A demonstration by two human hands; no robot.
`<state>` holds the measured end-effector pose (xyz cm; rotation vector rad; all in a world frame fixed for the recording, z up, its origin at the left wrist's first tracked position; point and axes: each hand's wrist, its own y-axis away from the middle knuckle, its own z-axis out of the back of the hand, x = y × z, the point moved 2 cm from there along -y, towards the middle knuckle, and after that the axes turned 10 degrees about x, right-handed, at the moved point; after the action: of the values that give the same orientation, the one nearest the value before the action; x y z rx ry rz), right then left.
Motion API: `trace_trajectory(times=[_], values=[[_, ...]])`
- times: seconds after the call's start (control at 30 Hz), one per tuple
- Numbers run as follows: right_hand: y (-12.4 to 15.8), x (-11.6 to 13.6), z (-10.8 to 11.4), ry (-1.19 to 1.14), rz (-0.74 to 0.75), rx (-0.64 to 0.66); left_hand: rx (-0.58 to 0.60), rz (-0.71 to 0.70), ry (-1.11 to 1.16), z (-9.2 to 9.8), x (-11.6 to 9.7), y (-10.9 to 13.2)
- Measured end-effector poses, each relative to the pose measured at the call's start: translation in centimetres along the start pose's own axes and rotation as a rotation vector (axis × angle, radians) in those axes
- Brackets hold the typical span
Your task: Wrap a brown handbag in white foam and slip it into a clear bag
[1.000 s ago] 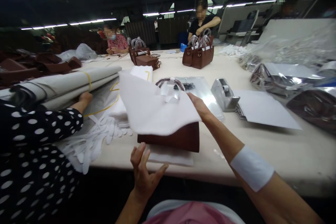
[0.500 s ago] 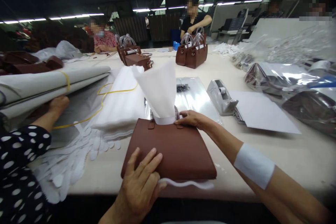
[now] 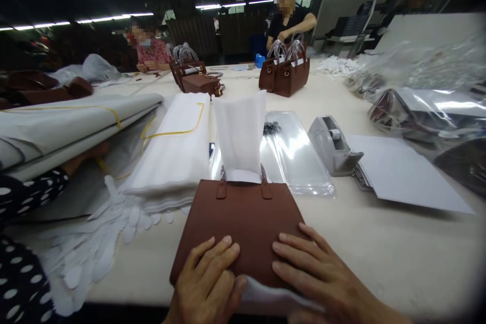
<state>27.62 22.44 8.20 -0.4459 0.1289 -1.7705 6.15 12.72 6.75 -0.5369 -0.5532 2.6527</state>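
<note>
A brown handbag (image 3: 243,217) lies on its side on the table, its base toward me and its two handles pointing away. White foam wrap (image 3: 240,129) stands up between the handles. My left hand (image 3: 208,278) grips the lower left of the bag, fingers over the face and thumb at the base edge. On the lower right, my right hand (image 3: 319,268) has its fingers stretched over the face, with its thumb partly hidden below the edge. A loose white foam piece (image 3: 266,293) hangs along the base between both hands.
Left of the bag lie a stack of white foam sheets (image 3: 170,152), white strips (image 3: 87,258) and a co-worker's polka-dot sleeve (image 3: 26,273). Clear plastic bags (image 3: 299,162), a tape dispenser (image 3: 332,144) and white boards (image 3: 410,172) are at right. More handbags (image 3: 284,73) stand beyond.
My right hand has left the handle and come down to the bag's lower right. The bag has shifted slightly toward me. The co-worker's arm at left has moved under the white roll.
</note>
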Motion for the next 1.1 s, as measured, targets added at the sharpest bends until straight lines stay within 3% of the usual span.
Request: trace_trajectory(times=[0.07, 0.13, 0.23, 0.3, 0.37, 0.43, 0.47, 0.53, 0.63, 0.73, 0.8, 0.93, 1.0, 1.1], values=[[0.4, 0.4, -2.0, 0.050, 0.040, -0.144, 0.042, -0.022, -0.003, 1.1, 0.5, -1.2], [0.3, 0.0, -3.5, 0.018, 0.033, -0.240, 0.053, -0.024, -0.023, 3.0, 1.7, -4.4], [-0.1, -0.5, -3.9, -0.025, 0.029, -0.274, -0.119, 0.034, -0.210, 6.3, 4.4, -13.2], [-0.3, -0.4, -3.4, -0.037, 0.022, -0.268, -0.157, 0.080, -0.376, 7.2, 6.3, -20.3], [-0.3, -0.1, -2.9, -0.056, 0.007, -0.260, 0.071, 0.174, -0.462, 6.8, 7.9, -26.3], [-0.3, 0.0, -2.8, -0.086, -0.020, -0.250, 0.359, 0.256, -0.459, 5.7, 8.4, -29.5], [-0.3, 0.0, -2.9, -0.107, -0.037, -0.247, 0.440, 0.234, -0.425, 5.4, 7.9, -29.8], [-0.2, 0.0, -3.3, -0.156, -0.074, -0.249, 0.465, 0.062, -0.336, 5.2, 5.9, -28.1], [-0.1, 0.0, -3.8, -0.237, -0.135, -0.251, 0.430, -0.222, -0.252, 6.0, 2.0, -22.0], [0.0, 0.1, -3.9, -0.277, -0.159, -0.246, 0.412, -0.230, -0.219, 6.5, 0.3, -17.0], [0.0, 0.2, -3.8, -0.267, -0.146, -0.237, 0.360, -0.174, -0.227, 6.6, 0.5, -15.9], [0.2, 0.3, -3.8, -0.204, -0.124, -0.194, 0.158, -0.071, -0.341, 7.3, 2.7, -17.2], [0.2, 0.3, -3.7, -0.165, -0.102, -0.194, -0.004, -0.057, -0.359, 8.0, 4.0, -17.6], [0.1, 0.2, -3.4, -0.111, -0.061, -0.220, -0.314, 0.048, -0.298, 8.5, 6.0, -16.1]])
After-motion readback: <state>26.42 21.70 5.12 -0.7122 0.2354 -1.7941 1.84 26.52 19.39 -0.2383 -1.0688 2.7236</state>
